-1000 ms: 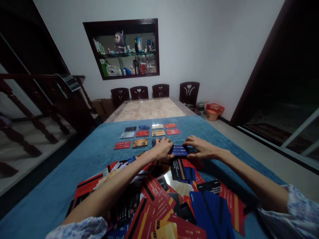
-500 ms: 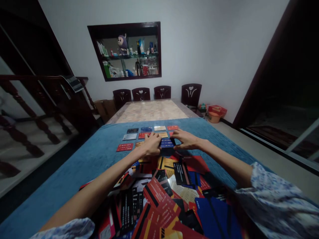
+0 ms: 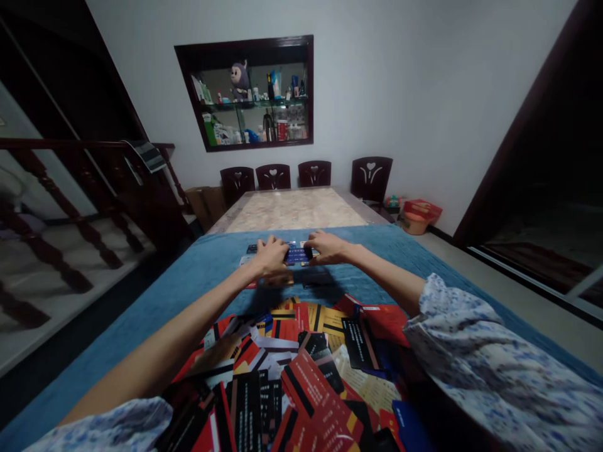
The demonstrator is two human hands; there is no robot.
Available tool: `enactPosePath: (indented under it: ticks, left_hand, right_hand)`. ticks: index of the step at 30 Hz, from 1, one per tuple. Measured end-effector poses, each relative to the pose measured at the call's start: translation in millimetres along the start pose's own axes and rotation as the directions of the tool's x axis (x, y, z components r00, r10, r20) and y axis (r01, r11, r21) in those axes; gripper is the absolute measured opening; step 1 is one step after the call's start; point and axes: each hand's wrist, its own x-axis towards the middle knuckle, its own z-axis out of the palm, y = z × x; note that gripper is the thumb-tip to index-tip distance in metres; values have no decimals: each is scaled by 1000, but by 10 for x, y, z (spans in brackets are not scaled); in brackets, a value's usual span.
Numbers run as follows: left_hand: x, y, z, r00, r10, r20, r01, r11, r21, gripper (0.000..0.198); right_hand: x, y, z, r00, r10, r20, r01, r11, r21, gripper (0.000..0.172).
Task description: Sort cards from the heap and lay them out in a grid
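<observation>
A blue card (image 3: 298, 255) with pale print is held by its two ends between my hands. My left hand (image 3: 272, 257), fingers bent, grips its left end; my right hand (image 3: 326, 247) pinches the right end. Both are over laid-out cards at the far part of the blue cloth, and they hide most of them. Still showing in part are a dark card (image 3: 252, 249), a red card (image 3: 251, 285), a brownish card (image 3: 279, 279) and another dark card (image 3: 318, 280). Close to my body lies a large heap of mixed cards (image 3: 306, 383), overlapping, in red, black, gold and blue.
The blue cloth (image 3: 188, 301) covers the near part of a long stone-topped table (image 3: 292, 207). Several dark chairs (image 3: 372, 179) stand at the far end. On the left runs a wooden railing (image 3: 80, 220); an orange bucket (image 3: 417, 220) is on the floor at right.
Both hands have moved the blue card away from me, up over the rows of cards. The whole view has shifted slightly, so the heap shows more fully.
</observation>
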Motion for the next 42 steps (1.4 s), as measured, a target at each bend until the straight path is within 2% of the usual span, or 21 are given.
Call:
enactPosePath:
  ticks: [6, 21, 42]
  left_hand:
    - [168, -204, 52, 999, -35, -1, 35, 999, -16, 34]
    - [606, -545, 254, 985, -156, 69, 158, 987, -23, 38]
    - [1018, -714, 578, 971, -176, 163, 186, 981, -48, 40]
  right_hand:
    - [278, 2, -16, 999, 24, 30, -23, 1000, -18, 40]
    - [849, 99, 166, 990, 116, 80, -117, 993, 11, 43]
    - [1242, 233, 543, 969, 183, 164, -181, 983, -26, 46]
